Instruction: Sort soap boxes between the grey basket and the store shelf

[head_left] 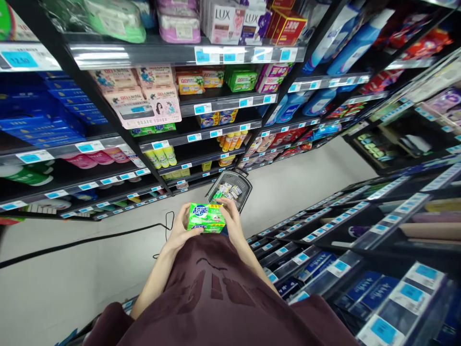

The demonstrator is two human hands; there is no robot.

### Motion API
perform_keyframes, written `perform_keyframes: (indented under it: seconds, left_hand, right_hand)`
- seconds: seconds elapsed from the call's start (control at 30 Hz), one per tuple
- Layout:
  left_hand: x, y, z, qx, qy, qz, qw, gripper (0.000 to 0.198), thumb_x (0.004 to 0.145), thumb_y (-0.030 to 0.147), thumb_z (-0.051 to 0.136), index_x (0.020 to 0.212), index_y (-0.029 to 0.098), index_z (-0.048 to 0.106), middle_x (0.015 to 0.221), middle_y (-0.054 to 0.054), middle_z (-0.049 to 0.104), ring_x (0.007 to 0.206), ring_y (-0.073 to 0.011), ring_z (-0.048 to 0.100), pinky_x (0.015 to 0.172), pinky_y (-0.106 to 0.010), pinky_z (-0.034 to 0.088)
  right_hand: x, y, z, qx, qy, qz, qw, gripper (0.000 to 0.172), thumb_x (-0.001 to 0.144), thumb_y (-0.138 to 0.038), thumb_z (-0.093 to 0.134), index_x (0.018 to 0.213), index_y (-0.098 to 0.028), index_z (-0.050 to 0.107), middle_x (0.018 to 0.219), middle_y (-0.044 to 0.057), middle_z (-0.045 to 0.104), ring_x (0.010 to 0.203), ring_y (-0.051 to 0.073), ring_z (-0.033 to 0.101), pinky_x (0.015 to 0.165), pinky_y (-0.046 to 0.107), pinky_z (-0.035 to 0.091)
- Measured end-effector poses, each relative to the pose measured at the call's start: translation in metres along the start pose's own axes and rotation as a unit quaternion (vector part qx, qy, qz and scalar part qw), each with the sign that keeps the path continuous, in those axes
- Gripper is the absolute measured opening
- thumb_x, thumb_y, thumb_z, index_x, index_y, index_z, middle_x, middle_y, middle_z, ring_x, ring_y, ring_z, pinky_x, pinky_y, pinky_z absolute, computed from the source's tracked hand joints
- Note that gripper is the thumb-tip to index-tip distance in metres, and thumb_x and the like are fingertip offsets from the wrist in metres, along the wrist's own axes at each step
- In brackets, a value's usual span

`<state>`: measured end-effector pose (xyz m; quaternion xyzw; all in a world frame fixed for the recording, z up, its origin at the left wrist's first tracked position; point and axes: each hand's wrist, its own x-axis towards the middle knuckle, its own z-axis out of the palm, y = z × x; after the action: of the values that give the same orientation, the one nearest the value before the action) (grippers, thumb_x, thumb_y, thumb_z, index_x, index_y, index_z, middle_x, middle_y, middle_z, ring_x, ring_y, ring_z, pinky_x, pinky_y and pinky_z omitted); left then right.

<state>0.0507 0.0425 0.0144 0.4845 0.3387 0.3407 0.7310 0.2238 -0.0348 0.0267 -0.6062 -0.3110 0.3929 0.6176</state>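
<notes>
Between my two hands is a green pack of laundry soap (pixel 206 218) with blue and yellow printing, held close in front of my body. My left hand (pixel 179 229) grips its left end, with the thumb along the near edge. On the other end, my right hand (pixel 230 216) has its fingers on the top and right side. Just beyond the pack a dark grey shopping basket (pixel 246 193) stands on the floor. Several small packets and something green (pixel 226 191) lie in it; their kind is too small to tell.
Shelves (pixel 187 57) ahead carry boxed soaps, bottles and price tags. A pink display box (pixel 151 108) juts from one shelf. Close on my right runs another shelf row (pixel 334 264). A black cable (pixel 108 236) crosses the pale floor (pixel 306 180) at left.
</notes>
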Motion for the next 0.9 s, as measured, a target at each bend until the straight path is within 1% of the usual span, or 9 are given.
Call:
perform_keyframes:
  seconds: [0.07, 0.13, 0.27, 0.33, 0.43, 0.53, 0.7, 0.8, 0.9]
  left_hand:
    - [0.004, -0.003, 0.005, 0.002, 0.003, 0.021, 1.000, 0.082, 0.054, 0.027, 0.094, 0.125, 0.024, 0.053, 0.121, -0.009, 0.063, 0.115, -0.0295, 0.062, 0.097, -0.038, 0.053]
    - [0.009, -0.004, 0.008, 0.019, -0.007, 0.045, 0.999, 0.082, 0.053, 0.026, 0.094, 0.123, 0.023, 0.052, 0.122, -0.009, 0.062, 0.113, -0.0286, 0.062, 0.097, -0.038, 0.052]
    - [0.021, -0.002, 0.011, 0.074, -0.076, 0.066, 0.992, 0.079, 0.060, 0.022, 0.091, 0.126, 0.024, 0.049, 0.127, -0.010, 0.061, 0.118, -0.0284, 0.060, 0.101, -0.040, 0.049]
    - [0.028, 0.001, 0.016, 0.100, -0.117, 0.054, 0.987, 0.076, 0.063, 0.022, 0.089, 0.127, 0.023, 0.048, 0.129, -0.012, 0.060, 0.120, -0.0298, 0.059, 0.102, -0.042, 0.049]
    - [0.041, 0.000, 0.027, 0.116, -0.152, 0.026, 0.981, 0.075, 0.064, 0.023, 0.089, 0.127, 0.022, 0.049, 0.130, -0.014, 0.060, 0.122, -0.0317, 0.059, 0.104, -0.046, 0.048]
    - [0.056, -0.008, 0.039, 0.108, -0.168, -0.014, 0.980, 0.076, 0.060, 0.024, 0.091, 0.125, 0.022, 0.051, 0.129, -0.013, 0.061, 0.122, -0.0321, 0.059, 0.104, -0.047, 0.047]
    - [0.074, -0.037, 0.052, 0.092, -0.151, -0.115, 0.978, 0.078, 0.059, 0.025, 0.092, 0.126, 0.022, 0.051, 0.130, -0.014, 0.061, 0.121, -0.0326, 0.060, 0.103, -0.046, 0.047]
    - [0.084, -0.056, 0.054, 0.126, -0.132, -0.166, 0.969, 0.080, 0.057, 0.025, 0.092, 0.127, 0.022, 0.052, 0.130, -0.014, 0.062, 0.119, -0.0324, 0.061, 0.102, -0.045, 0.048]
    - [0.094, -0.076, 0.052, 0.175, -0.132, -0.215, 0.952, 0.082, 0.055, 0.026, 0.093, 0.129, 0.025, 0.057, 0.132, -0.012, 0.063, 0.122, -0.0319, 0.060, 0.105, -0.044, 0.048]
  right_hand:
    - [0.003, 0.004, -0.003, 0.028, 0.014, 0.046, 0.998, 0.041, 0.087, -0.049, 0.065, 0.117, -0.023, 0.058, 0.131, 0.008, 0.064, 0.121, 0.025, 0.060, 0.105, 0.038, 0.049]
    - [0.005, 0.008, -0.007, 0.080, 0.001, 0.118, 0.990, 0.047, 0.084, -0.054, 0.066, 0.119, -0.023, 0.057, 0.126, 0.008, 0.066, 0.115, 0.027, 0.064, 0.096, 0.039, 0.055]
    - [0.007, 0.012, -0.017, 0.196, -0.053, 0.271, 0.941, 0.058, 0.080, -0.059, 0.068, 0.122, -0.021, 0.056, 0.112, 0.010, 0.072, 0.092, 0.029, 0.072, 0.063, 0.039, 0.062]
    - [0.008, 0.016, -0.026, 0.230, -0.051, 0.312, 0.920, 0.058, 0.075, -0.057, 0.073, 0.117, -0.019, 0.059, 0.106, 0.010, 0.074, 0.085, 0.029, 0.073, 0.056, 0.039, 0.061]
    - [0.010, 0.027, -0.044, 0.271, -0.019, 0.344, 0.899, 0.057, 0.069, -0.053, 0.081, 0.109, -0.018, 0.061, 0.101, 0.009, 0.075, 0.082, 0.029, 0.073, 0.058, 0.041, 0.063]
    - [0.011, 0.044, -0.062, 0.287, 0.015, 0.374, 0.882, 0.059, 0.062, -0.052, 0.087, 0.104, -0.020, 0.061, 0.099, 0.008, 0.075, 0.083, 0.030, 0.074, 0.061, 0.045, 0.063]
    - [0.014, 0.080, -0.092, 0.279, 0.050, 0.452, 0.846, 0.057, 0.056, -0.048, 0.092, 0.099, -0.022, 0.064, 0.099, 0.009, 0.075, 0.087, 0.032, 0.074, 0.072, 0.047, 0.063]
    - [0.019, 0.101, -0.108, 0.265, 0.050, 0.506, 0.819, 0.056, 0.054, -0.048, 0.092, 0.097, -0.023, 0.067, 0.099, 0.010, 0.075, 0.093, 0.034, 0.074, 0.077, 0.047, 0.063]
    - [0.027, 0.122, -0.120, 0.243, 0.044, 0.567, 0.786, 0.051, 0.051, -0.045, 0.092, 0.091, -0.024, 0.068, 0.095, 0.009, 0.076, 0.090, 0.034, 0.075, 0.078, 0.047, 0.063]
